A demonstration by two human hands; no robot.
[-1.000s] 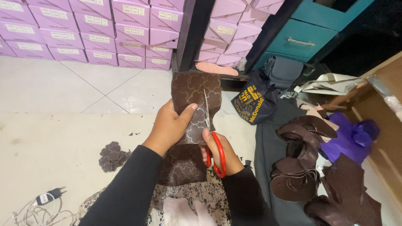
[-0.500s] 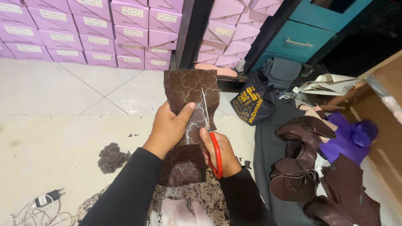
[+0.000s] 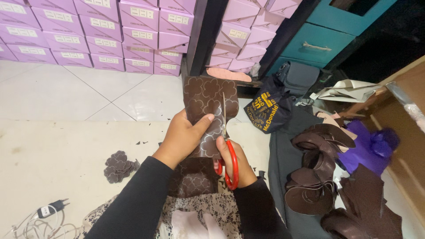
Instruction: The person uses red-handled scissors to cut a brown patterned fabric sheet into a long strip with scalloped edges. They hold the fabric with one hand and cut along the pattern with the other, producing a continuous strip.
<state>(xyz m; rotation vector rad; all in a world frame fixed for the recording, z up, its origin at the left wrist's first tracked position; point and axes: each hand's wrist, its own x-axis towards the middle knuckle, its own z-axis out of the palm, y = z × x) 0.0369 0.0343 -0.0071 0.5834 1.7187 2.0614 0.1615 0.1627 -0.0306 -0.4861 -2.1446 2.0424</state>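
Observation:
My left hand (image 3: 182,137) grips a brown sheet of leather-like material (image 3: 208,99) marked with flower outlines, thumb pressed on its front. My right hand (image 3: 237,161) holds red-handled scissors (image 3: 228,159), their blades pointing up along the sheet's right part. The sheet's lower end hangs down over my lap. A small pile of cut brown flower pieces (image 3: 118,167) lies on the cream mat to the left of my arms.
Stacked lilac boxes (image 3: 110,35) line the back. A dark printed bag (image 3: 268,110) and a grey pouch (image 3: 299,77) lie ahead. Brown cut pieces (image 3: 318,172) and purple material (image 3: 367,148) sit right, by a wooden box. A white cable and plug (image 3: 44,212) lie at bottom left.
The sheet has been lifted slightly and turned more upright, and the scissor blades have advanced up along it. My hands stayed in nearly the same place.

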